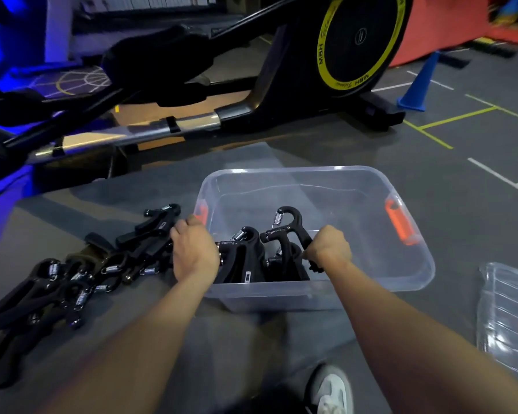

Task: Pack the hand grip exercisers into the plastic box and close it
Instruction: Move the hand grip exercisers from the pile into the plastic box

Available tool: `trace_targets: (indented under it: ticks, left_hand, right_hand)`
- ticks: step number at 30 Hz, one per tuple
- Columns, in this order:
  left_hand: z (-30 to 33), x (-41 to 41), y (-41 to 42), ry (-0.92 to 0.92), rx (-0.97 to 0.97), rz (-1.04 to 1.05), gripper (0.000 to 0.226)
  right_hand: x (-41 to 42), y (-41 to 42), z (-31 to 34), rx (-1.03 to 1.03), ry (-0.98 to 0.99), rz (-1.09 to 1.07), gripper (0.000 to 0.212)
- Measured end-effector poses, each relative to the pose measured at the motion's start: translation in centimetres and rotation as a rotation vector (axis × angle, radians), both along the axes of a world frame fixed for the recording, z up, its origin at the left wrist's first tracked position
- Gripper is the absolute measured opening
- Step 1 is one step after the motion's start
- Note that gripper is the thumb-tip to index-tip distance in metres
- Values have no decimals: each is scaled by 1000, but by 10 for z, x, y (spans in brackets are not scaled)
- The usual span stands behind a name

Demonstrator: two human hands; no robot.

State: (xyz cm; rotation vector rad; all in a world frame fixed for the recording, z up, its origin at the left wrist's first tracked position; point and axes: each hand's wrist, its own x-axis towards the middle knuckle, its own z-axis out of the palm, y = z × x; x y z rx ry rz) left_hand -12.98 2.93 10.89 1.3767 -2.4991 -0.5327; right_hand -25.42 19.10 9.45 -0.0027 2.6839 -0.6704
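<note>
Beside box, loose exercisers

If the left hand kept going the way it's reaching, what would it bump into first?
The left hand reaches away from the person and a little left, over the pile of loose grip exercisers beside the plastic box. It would probably meet the exerciser at the pile's far end first, though depth is hard to judge.

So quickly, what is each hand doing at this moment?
Left hand: curled, reaching into the exerciser pile; whether it holds one cannot be told.
Right hand: closed around the handle of an upright exerciser in the plastic box.
</note>
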Motion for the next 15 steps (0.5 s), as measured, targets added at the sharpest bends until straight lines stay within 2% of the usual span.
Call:
trace_targets:
  ticks: [8,15]
  left_hand:
    - [-4,22,14,90,-16,23,46]
    - [-6,40,26,135,-42,16,44]
  right_hand:
    - [18,7,-11,-41,-138,-57,30]
    - [36,15,-17,-37,-184,-41,29]
